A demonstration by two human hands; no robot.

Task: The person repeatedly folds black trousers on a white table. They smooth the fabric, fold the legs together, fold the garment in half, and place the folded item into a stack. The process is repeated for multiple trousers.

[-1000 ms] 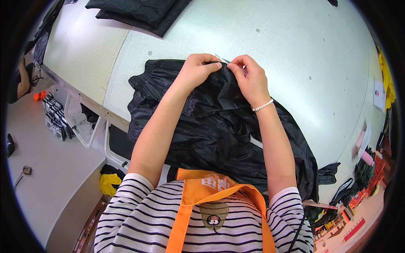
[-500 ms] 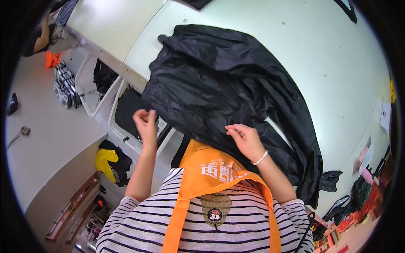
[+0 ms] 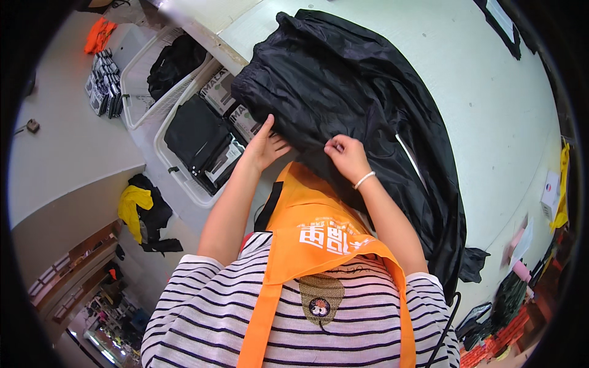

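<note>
Looking at a black garment point(image 3: 350, 86) on the pale table point(image 3: 503, 122), sprawled directly before the body along an axis slanting from upper left to lower right, bending in a broad curve. Pointing its gathered edge point(image 3: 242, 86) left, over the table's side; narrowing towards the lower right.

Now to the hands! Showing an open left hand point(image 3: 264, 147), fingers fanned, thumb raised by the garment's near left edge. Over the cloth, seeing a curled right hand point(image 3: 348, 158); cannot tell whether pinching any fabric.

At left, spotting a white front basket point(image 3: 161, 150) loaded with folded black clothing point(image 3: 193, 132) and printed packages point(image 3: 224, 162), partly screened by the garment. Behind, a white back basket point(image 3: 136, 110) holding crumpled black cloth point(image 3: 177, 64). Just beside, stacked packets point(image 3: 104, 83); beyond, orange cloth point(image 3: 100, 35). Lower, a yellow-and-black heap point(image 3: 136, 205).

In the way: an orange apron point(image 3: 313, 202) bulging at the near edge, plus a right forearm point(image 3: 392, 221) hiding some fabric.
</note>
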